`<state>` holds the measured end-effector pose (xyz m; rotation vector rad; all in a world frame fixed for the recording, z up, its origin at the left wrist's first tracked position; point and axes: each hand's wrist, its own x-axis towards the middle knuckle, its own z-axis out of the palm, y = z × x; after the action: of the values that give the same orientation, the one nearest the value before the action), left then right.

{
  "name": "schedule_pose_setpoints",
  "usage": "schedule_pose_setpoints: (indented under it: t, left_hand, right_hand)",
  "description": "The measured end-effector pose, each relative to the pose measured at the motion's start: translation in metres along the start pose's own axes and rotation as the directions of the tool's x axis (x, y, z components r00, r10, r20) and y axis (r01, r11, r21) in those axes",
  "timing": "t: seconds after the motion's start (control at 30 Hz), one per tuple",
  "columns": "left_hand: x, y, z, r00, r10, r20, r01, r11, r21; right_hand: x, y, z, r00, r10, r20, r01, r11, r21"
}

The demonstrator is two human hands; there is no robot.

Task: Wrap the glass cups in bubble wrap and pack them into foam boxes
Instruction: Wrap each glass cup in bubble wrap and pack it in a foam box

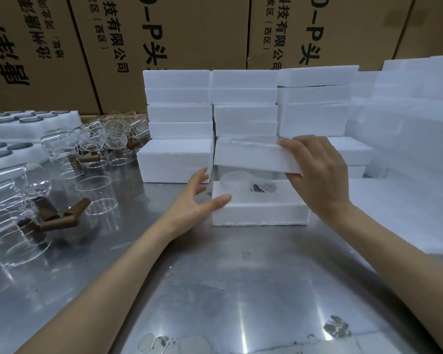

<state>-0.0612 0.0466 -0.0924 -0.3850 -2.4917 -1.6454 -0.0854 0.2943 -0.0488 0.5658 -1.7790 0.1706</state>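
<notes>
A white foam box (258, 213) lies open on the metal table, with a wrapped glass cup (241, 183) resting inside it. My right hand (317, 172) grips a white foam lid (256, 158) by its right end and holds it tilted just above the box. With straight fingers, my left hand (202, 198) touches the box's left end. Several bare glass cups with brown handles (23, 208) stand and lie at the left.
Stacks of closed foam boxes (179, 123) rise behind the open one, more foam (407, 129) at the right. Foam trays (23, 123) with round lids sit at the far left. Cardboard cartons (189, 34) form the back wall. A bubble wrap sheet (404, 215) lies at the right.
</notes>
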Motion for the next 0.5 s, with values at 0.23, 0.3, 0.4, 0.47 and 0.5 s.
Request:
schedule_pose_setpoints:
  t: [0.23, 0.3, 0.4, 0.47, 0.5]
  left_hand:
    - [0.002, 0.013, 0.001, 0.993, 0.07, -0.091, -0.08, 0.991, -0.108]
    - [0.001, 0.011, 0.005, 0.993, 0.104, -0.062, -0.109, 0.99, -0.088]
    - [0.0, 0.007, 0.008, 0.989, 0.141, -0.036, -0.143, 0.989, -0.044]
    - [0.001, 0.005, 0.006, 0.987, 0.154, -0.042, -0.154, 0.988, -0.015]
    - [0.001, 0.004, 0.005, 0.985, 0.165, -0.046, -0.165, 0.986, 0.001]
  right_hand:
    - [-0.007, -0.002, 0.001, 0.986, -0.169, -0.011, 0.169, 0.986, -0.012]
    - [-0.011, -0.002, -0.001, 0.979, -0.197, 0.058, 0.196, 0.98, 0.022]
    - [-0.013, 0.0, -0.007, 0.963, -0.191, 0.191, 0.17, 0.978, 0.123]
    - [-0.014, -0.001, -0.012, 0.956, -0.165, 0.244, 0.123, 0.976, 0.18]
    - [-0.015, -0.001, -0.013, 0.953, -0.157, 0.259, 0.106, 0.974, 0.202]
